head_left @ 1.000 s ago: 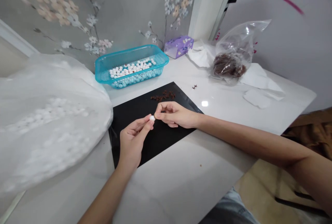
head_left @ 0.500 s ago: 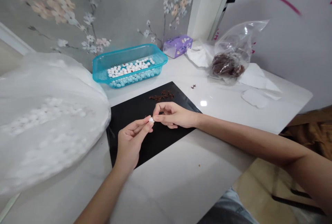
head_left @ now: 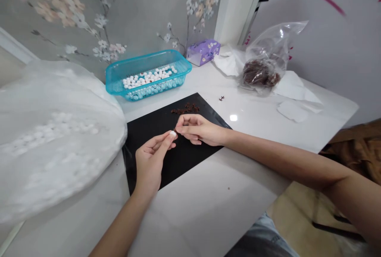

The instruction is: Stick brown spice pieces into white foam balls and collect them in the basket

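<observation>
Between the thumb and fingertips of my left hand [head_left: 152,158] is a small white ball [head_left: 173,133]. My right hand [head_left: 202,130] is closed in a pinch right beside the ball, on a tiny brown piece [head_left: 175,129] that shows at its fingertips. Whether this piece enters the ball or only touches it, I cannot tell. Both hands are over a black mat [head_left: 181,160]. Beyond them, a small heap of brown pieces [head_left: 187,108] lies on the mat's far part.
A blue basket [head_left: 111,73] with many white balls stands behind the mat. At left bulges a big translucent bag [head_left: 98,90] of white balls. A purple tissue pack [head_left: 202,52], white papers [head_left: 293,111] and a clear bag [head_left: 260,74] of brown pieces are at the back right.
The fingertips and the white ball have shifted slightly up. My right fingertips have drawn a little off the ball, and a brown piece now shows between them.
</observation>
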`<move>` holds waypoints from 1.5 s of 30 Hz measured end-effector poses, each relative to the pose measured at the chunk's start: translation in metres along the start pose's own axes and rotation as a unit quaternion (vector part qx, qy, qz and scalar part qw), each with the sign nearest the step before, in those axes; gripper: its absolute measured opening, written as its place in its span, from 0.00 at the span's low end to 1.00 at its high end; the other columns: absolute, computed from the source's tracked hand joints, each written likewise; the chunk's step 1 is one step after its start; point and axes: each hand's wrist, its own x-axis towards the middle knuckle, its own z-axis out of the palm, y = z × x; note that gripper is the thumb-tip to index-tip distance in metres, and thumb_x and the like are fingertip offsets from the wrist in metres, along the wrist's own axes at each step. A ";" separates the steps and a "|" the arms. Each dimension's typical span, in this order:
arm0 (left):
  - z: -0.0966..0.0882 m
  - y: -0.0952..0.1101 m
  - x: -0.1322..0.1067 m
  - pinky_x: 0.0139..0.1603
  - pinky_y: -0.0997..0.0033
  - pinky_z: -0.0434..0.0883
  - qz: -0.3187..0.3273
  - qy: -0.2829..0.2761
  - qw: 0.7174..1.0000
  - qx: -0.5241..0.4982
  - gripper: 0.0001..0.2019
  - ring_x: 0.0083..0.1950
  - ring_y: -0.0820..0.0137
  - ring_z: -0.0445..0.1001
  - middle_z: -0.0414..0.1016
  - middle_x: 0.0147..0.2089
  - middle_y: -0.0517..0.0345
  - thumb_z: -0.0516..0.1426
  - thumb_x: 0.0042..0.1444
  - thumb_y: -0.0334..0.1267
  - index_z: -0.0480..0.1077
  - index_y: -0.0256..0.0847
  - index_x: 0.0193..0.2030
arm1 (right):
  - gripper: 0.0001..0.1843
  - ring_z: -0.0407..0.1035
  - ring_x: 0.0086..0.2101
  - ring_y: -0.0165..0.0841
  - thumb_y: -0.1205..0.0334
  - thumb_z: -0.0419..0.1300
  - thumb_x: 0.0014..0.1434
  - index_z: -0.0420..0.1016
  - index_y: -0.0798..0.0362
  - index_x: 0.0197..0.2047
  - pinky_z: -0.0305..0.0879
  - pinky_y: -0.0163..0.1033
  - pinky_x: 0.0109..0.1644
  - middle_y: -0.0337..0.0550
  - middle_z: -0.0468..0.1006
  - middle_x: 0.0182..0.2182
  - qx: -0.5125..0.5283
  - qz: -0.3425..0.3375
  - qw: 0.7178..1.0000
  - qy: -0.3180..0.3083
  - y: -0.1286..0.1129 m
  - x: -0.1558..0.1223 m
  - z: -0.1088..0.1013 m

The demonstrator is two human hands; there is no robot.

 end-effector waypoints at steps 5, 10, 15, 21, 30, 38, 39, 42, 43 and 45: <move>0.000 0.000 0.002 0.37 0.79 0.71 0.007 0.004 1.000 -0.020 0.10 0.32 0.77 0.74 0.80 0.35 0.57 0.64 0.45 0.41 0.78 0.41 0.34 | 0.10 0.52 0.16 0.17 0.60 0.60 0.54 0.65 0.55 0.37 0.51 0.26 0.15 0.30 0.62 0.23 -0.088 -0.060 0.993 0.039 0.004 -0.002 0.004; -0.001 -0.001 0.002 0.36 0.80 0.71 0.009 0.000 1.000 -0.024 0.08 0.31 0.77 0.74 0.79 0.31 0.60 0.64 0.45 0.42 0.78 0.41 0.31 | 0.14 0.52 0.17 0.16 0.61 0.64 0.50 0.67 0.57 0.39 0.52 0.27 0.19 0.31 0.62 0.26 -0.291 -0.196 0.932 0.090 0.011 -0.005 0.009; -0.001 -0.001 0.002 0.36 0.82 0.70 0.011 -0.016 1.000 -0.015 0.07 0.31 0.78 0.73 0.78 0.29 0.61 0.63 0.46 0.42 0.78 0.42 0.31 | 0.10 0.56 0.21 0.20 0.61 0.62 0.53 0.70 0.56 0.37 0.60 0.31 0.27 0.34 0.64 0.26 -0.432 -0.317 0.834 0.130 0.014 -0.005 0.007; -0.002 -0.001 0.002 0.35 0.82 0.70 0.015 -0.024 1.000 0.004 0.06 0.31 0.79 0.73 0.77 0.28 0.63 0.64 0.46 0.42 0.77 0.43 0.30 | 0.05 0.60 0.24 0.23 0.62 0.58 0.58 0.69 0.56 0.36 0.59 0.29 0.25 0.37 0.65 0.25 -0.482 -0.356 0.792 0.116 0.017 -0.007 0.006; -0.003 -0.002 0.002 0.38 0.79 0.71 0.017 -0.035 0.999 0.018 0.07 0.32 0.77 0.73 0.78 0.30 0.61 0.63 0.47 0.41 0.77 0.42 0.30 | 0.08 0.65 0.24 0.24 0.66 0.55 0.60 0.68 0.56 0.29 0.61 0.28 0.26 0.39 0.70 0.23 -0.544 -0.412 0.719 0.136 0.020 -0.009 0.010; -0.005 -0.002 0.002 0.38 0.76 0.72 0.021 -0.053 0.998 0.026 0.08 0.34 0.74 0.74 0.78 0.33 0.58 0.62 0.48 0.42 0.77 0.41 0.32 | 0.09 0.65 0.24 0.25 0.68 0.52 0.61 0.69 0.55 0.30 0.62 0.30 0.25 0.40 0.69 0.22 -0.569 -0.431 0.691 0.116 0.020 -0.010 0.011; -0.006 -0.002 0.002 0.39 0.76 0.72 0.020 -0.055 0.998 0.028 0.08 0.34 0.73 0.74 0.79 0.33 0.58 0.62 0.48 0.42 0.77 0.41 0.32 | 0.09 0.64 0.23 0.25 0.68 0.51 0.61 0.69 0.55 0.30 0.61 0.30 0.25 0.40 0.69 0.22 -0.576 -0.434 0.684 0.113 0.019 -0.010 0.011; -0.005 -0.003 0.002 0.39 0.75 0.72 0.016 -0.056 0.998 0.029 0.09 0.34 0.73 0.74 0.79 0.33 0.57 0.62 0.48 0.43 0.77 0.41 0.32 | 0.09 0.63 0.22 0.25 0.68 0.51 0.61 0.68 0.54 0.30 0.59 0.30 0.23 0.39 0.68 0.21 -0.591 -0.439 0.668 0.106 0.017 -0.011 0.010; -0.005 -0.003 0.002 0.39 0.75 0.72 0.015 -0.057 0.998 0.028 0.08 0.34 0.73 0.74 0.79 0.33 0.57 0.62 0.48 0.43 0.77 0.41 0.32 | 0.08 0.64 0.23 0.25 0.68 0.51 0.61 0.68 0.54 0.31 0.59 0.30 0.23 0.39 0.68 0.21 -0.591 -0.439 0.668 0.109 0.017 -0.011 0.010; -0.004 -0.002 0.002 0.38 0.76 0.71 0.018 -0.054 0.998 0.022 0.08 0.33 0.74 0.73 0.78 0.33 0.58 0.62 0.48 0.43 0.77 0.41 0.33 | 0.06 0.65 0.25 0.25 0.67 0.52 0.61 0.69 0.55 0.33 0.61 0.30 0.24 0.40 0.70 0.24 -0.578 -0.433 0.682 0.115 0.015 -0.009 0.009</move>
